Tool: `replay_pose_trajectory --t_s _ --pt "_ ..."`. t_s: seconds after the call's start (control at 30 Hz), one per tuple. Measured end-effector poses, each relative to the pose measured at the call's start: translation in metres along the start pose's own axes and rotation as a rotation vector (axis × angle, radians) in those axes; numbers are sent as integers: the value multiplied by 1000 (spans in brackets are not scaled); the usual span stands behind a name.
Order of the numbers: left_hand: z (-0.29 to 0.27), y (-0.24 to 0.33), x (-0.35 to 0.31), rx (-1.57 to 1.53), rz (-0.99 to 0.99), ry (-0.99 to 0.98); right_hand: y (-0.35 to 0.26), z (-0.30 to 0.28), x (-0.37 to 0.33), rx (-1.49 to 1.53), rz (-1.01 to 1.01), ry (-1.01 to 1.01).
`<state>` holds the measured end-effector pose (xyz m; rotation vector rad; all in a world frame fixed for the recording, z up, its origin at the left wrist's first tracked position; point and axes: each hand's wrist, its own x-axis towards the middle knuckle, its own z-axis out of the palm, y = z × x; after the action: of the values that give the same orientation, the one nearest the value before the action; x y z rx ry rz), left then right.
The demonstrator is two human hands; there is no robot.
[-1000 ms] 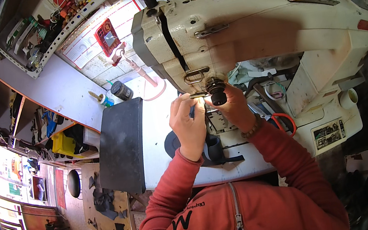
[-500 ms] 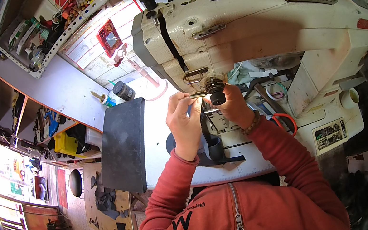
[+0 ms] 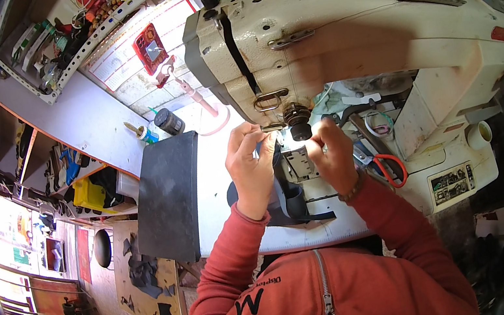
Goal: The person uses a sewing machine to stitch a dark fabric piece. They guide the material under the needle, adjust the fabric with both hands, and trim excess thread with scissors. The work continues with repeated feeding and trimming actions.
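Observation:
The needle end of a cream industrial sewing machine (image 3: 338,38) stands in front of me. My left hand (image 3: 250,167) is raised to the left of its black thread tension knob (image 3: 298,122). Thumb and forefinger are pinched under the head, on something too small to make out. My right hand (image 3: 334,157) sits just right of and below the knob, fingers curled in a pinch whose content I cannot see. Below and between the hands lies a dark strip of material (image 3: 294,203), partly behind my left hand. The needle area is mostly hidden.
Orange-handled scissors (image 3: 391,170) lie right of my right hand, beside several tools under the machine arm. A black board (image 3: 170,200) is on the left of the white table. Behind it are a dark jar (image 3: 168,122) and a phone in a red case (image 3: 149,48) on a pink stand.
My right hand has come down and to the right from behind the knob, so its curled fingers now show. The left hand keeps nearly the same place and pinch. The view has shifted slightly.

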<state>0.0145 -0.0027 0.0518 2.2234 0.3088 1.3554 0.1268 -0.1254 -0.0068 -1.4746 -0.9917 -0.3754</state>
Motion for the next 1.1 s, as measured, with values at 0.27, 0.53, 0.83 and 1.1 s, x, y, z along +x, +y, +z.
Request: replay_pose_trajectory --t_s 0.27,0.53,0.83,1.1 --pt "-13 9 -42 -274 -350 -33 -41 -26 -82 16 -177 -226" --pt "-32 23 -83 -874 -823 -439 -54 -28 -104 66 -350 -390" --pt "-35 9 -129 -193 -390 -676 -44 -19 -42 1052 802 -419" --pt "-48 16 -71 267 545 -480 -52 -19 -68 249 289 -339"
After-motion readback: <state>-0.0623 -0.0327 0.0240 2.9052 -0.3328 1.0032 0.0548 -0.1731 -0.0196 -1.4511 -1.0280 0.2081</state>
